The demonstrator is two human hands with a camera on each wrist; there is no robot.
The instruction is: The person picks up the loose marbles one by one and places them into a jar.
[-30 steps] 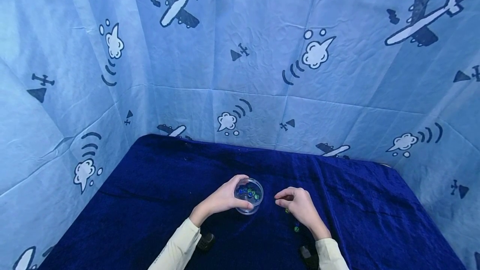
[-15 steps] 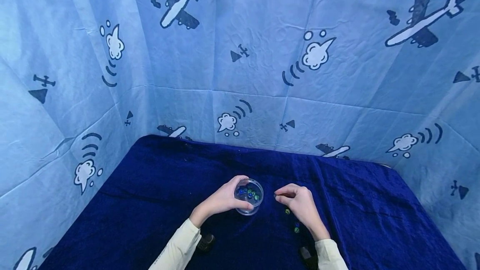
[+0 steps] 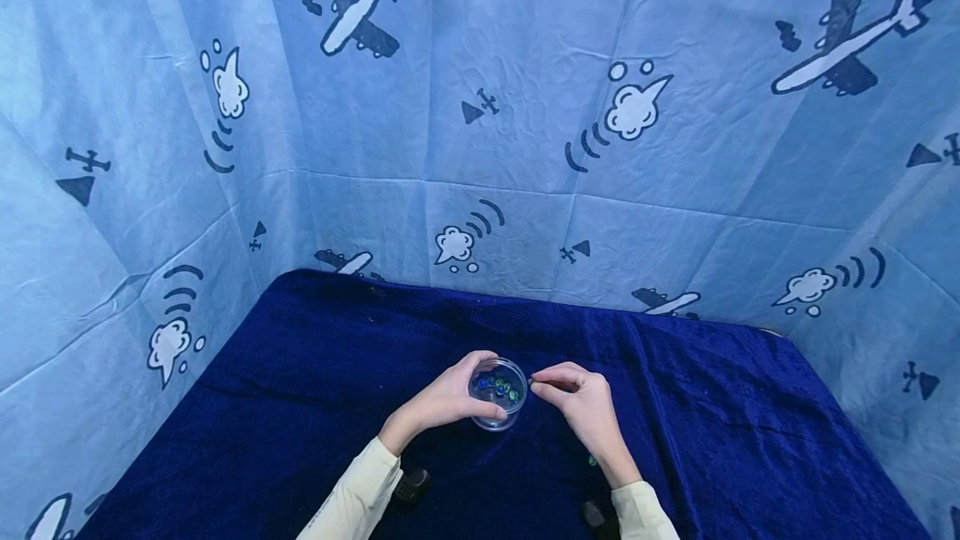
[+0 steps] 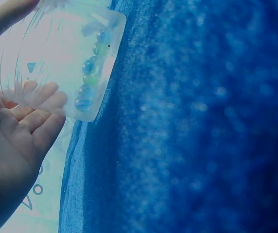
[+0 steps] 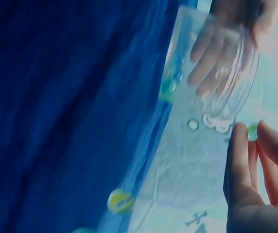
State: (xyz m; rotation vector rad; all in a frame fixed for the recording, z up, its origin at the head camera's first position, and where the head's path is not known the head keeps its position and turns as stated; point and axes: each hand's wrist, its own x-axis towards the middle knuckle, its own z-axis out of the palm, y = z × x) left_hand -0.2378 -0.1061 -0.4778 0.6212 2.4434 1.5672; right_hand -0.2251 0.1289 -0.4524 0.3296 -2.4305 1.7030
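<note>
My left hand holds a clear plastic jar from its left side, thumb in front and fingers behind. Several blue and green marbles lie on the jar's bottom, seen through its wall in the left wrist view. Just right of the rim, my right hand pinches a small green marble between thumb and fingertips, apart from the jar. On the cloth, a green marble shows beside my right wrist. The right wrist view shows a yellow marble and part of a teal one on the cloth.
Dark blue velvety cloth covers the table. Light blue curtains printed with planes and clouds stand behind and at the sides. A small dark device sits by the left cuff, another by the right.
My right hand has lifted the pinched marble and moved left, close to the jar's rim. It now covers the yellow-green marble on the cloth in the head view. Left hand and jar stay put.
</note>
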